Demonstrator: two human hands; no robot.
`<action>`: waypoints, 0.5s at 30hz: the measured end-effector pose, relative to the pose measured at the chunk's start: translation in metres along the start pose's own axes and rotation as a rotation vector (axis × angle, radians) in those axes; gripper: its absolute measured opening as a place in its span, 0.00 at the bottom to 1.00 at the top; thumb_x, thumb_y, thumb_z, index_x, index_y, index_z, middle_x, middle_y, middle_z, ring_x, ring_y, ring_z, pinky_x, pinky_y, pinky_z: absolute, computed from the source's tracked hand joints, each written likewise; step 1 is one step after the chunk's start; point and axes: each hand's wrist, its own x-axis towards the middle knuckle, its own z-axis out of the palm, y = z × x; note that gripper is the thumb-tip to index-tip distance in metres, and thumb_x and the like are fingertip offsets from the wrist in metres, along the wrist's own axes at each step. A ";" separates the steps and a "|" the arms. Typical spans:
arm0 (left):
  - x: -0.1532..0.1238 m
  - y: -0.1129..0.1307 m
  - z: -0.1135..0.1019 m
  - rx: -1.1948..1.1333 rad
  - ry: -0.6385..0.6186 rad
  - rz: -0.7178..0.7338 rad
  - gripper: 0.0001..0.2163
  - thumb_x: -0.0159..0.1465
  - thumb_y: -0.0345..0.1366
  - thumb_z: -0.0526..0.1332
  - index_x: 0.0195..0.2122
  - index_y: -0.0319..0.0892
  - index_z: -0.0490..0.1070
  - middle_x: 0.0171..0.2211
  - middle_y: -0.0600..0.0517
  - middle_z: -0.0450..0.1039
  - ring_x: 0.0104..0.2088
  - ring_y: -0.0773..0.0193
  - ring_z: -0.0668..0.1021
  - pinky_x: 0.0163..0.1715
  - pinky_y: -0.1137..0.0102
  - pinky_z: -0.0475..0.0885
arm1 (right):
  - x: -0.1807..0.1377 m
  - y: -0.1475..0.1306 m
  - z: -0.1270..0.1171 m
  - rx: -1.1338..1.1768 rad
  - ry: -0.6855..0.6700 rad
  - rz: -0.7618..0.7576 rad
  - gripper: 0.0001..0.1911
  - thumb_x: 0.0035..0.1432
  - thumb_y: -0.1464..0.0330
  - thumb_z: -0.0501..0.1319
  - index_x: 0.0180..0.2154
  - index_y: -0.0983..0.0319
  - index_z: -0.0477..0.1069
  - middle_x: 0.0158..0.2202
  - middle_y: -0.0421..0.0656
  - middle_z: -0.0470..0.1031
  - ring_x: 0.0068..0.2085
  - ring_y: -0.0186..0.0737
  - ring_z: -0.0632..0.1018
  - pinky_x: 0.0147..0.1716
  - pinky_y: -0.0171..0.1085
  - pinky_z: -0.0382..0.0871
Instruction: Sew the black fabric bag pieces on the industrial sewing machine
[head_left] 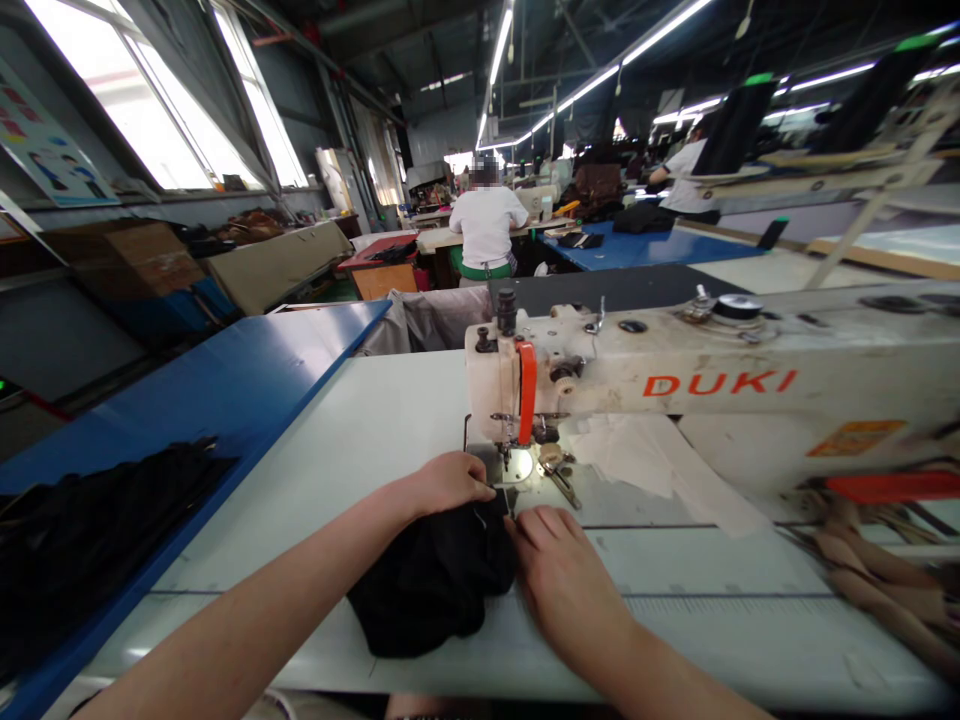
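Note:
A piece of black cloth (435,585) lies bunched on the pale sewing table, just in front of the sewing machine's (517,400) needle. My left hand (452,482) is closed on the cloth's far edge, thumb and fingers pinched together close to the presser foot (507,456). On the cloth's right side, my right hand (559,560) has its fingers curled at the edge, with the fingertips partly hidden. The machine's small lamp lights the needle plate (519,466) beyond both hands. Small metal tools (561,480) rest beside the plate.
White paper-like sheets (645,455) lie under the machine arm. More black cloth (97,530) is heaped on a blue table (277,350) at left. Blurred tan shapes at the right edge are unclear. A person in a white shirt (486,228) sits ahead, facing away.

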 end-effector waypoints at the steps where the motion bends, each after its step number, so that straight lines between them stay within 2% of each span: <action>1: 0.000 0.001 0.000 -0.005 -0.003 -0.001 0.08 0.53 0.41 0.61 0.25 0.41 0.71 0.24 0.56 0.68 0.29 0.64 0.71 0.27 0.73 0.60 | 0.000 0.000 0.000 -0.006 0.001 -0.009 0.07 0.54 0.75 0.62 0.37 0.64 0.70 0.35 0.43 0.67 0.39 0.44 0.65 0.42 0.42 0.58; 11: -0.001 -0.002 0.003 0.020 0.027 0.011 0.08 0.53 0.42 0.61 0.27 0.43 0.72 0.25 0.56 0.69 0.31 0.63 0.71 0.27 0.73 0.60 | -0.001 0.003 0.006 -0.094 0.124 -0.076 0.15 0.49 0.73 0.64 0.41 0.64 0.71 0.35 0.44 0.70 0.38 0.45 0.66 0.45 0.45 0.55; 15: -0.002 -0.001 0.003 0.034 0.035 0.002 0.08 0.54 0.41 0.60 0.27 0.43 0.72 0.27 0.56 0.70 0.32 0.63 0.71 0.29 0.73 0.61 | -0.002 0.010 0.006 -0.046 0.114 -0.075 0.15 0.48 0.74 0.65 0.41 0.62 0.71 0.34 0.42 0.70 0.37 0.43 0.67 0.42 0.43 0.58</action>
